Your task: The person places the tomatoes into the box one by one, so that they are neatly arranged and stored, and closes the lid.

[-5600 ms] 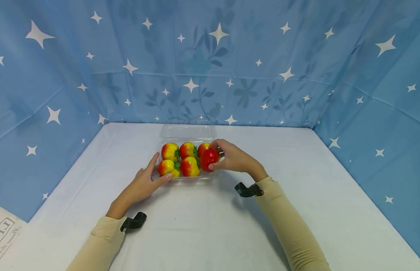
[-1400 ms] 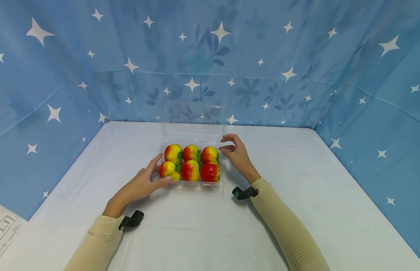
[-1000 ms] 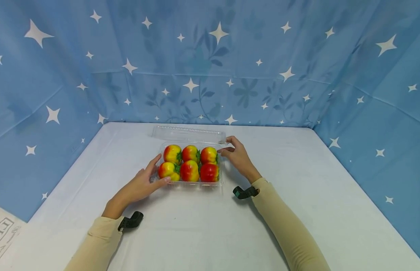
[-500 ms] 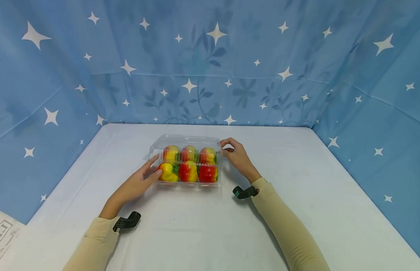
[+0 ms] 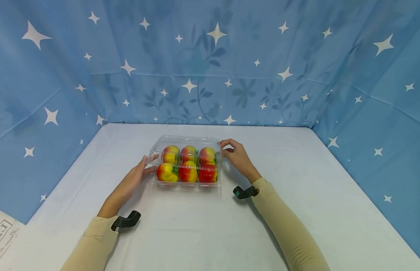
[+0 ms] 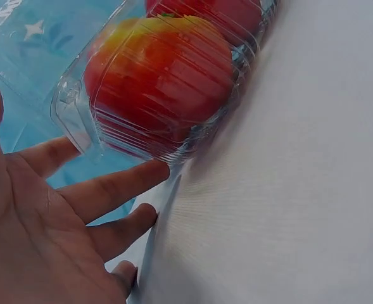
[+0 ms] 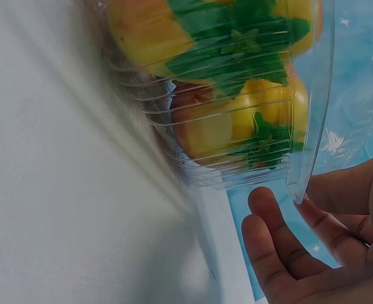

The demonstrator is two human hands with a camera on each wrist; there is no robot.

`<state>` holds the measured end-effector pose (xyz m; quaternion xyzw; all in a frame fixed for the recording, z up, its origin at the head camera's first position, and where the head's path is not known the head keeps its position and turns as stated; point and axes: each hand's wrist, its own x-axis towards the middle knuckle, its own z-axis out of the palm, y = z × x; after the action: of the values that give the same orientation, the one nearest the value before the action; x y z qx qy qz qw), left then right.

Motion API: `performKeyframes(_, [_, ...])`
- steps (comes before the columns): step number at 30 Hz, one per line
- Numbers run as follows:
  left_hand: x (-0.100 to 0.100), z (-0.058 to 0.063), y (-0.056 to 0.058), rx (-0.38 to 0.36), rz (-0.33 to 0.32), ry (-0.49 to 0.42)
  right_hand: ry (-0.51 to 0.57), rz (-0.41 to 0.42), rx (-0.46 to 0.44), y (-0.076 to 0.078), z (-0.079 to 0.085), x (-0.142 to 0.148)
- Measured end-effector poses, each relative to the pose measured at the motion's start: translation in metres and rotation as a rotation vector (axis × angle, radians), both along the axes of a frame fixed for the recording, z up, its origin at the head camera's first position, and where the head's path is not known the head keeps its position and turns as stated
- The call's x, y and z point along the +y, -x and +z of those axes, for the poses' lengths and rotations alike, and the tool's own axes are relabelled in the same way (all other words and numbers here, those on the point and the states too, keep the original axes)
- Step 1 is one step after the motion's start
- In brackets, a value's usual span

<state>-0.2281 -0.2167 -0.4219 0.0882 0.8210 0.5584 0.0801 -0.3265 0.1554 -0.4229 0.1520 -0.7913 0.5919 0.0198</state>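
Observation:
A clear plastic clamshell box [image 5: 186,184] on the table holds several glossy red-and-yellow fruits [image 5: 167,172] with green leafy caps, in two rows. Its clear lid [image 5: 193,141] leans over them, the ribbed front edge hanging above the front row. At the box's left side, my left hand [image 5: 130,182] has its fingers spread; the left wrist view shows fingertips [image 6: 158,170] right at the box's lower corner. My right hand [image 5: 239,159] pinches the rim at the back right corner between thumb and index finger, while the other fingers [image 7: 268,253] lie loosely bent below it.
The box stands toward the back of a white-covered table [image 5: 196,233]. Blue star-patterned curtain [image 5: 210,67] encloses the back and both sides. A printed pale cloth or sheet [image 5: 4,241] lies at the front left. Each wrist wears a black camera strap [image 5: 126,221].
The right hand has put a red fruit into the front right place and moved to the back corner. The lid has swung forward over the fruits. My left hand has drawn back leftward.

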Motion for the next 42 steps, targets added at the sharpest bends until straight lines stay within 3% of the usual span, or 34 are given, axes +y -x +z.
performKeyframes(8, [-0.0021,0.0010,-0.0021,-0.018,-0.006,-0.044,-0.003,0.011,0.010,0.0012,-0.0020,0.0012])
performKeyframes(18, [-0.0035,-0.0034,-0.0037,0.005,-0.016,-0.030,-0.034,-0.001,0.018,0.0027,-0.0028,0.0008])
performKeyframes(31, [0.0010,-0.0024,-0.0042,-0.042,0.015,-0.036,-0.040,0.007,-0.010,0.0010,-0.0037,0.0028])
performKeyframes(42, [0.0011,-0.0038,-0.0029,-0.041,0.049,-0.016,-0.005,0.019,0.026,0.0038,-0.0062,0.0028])
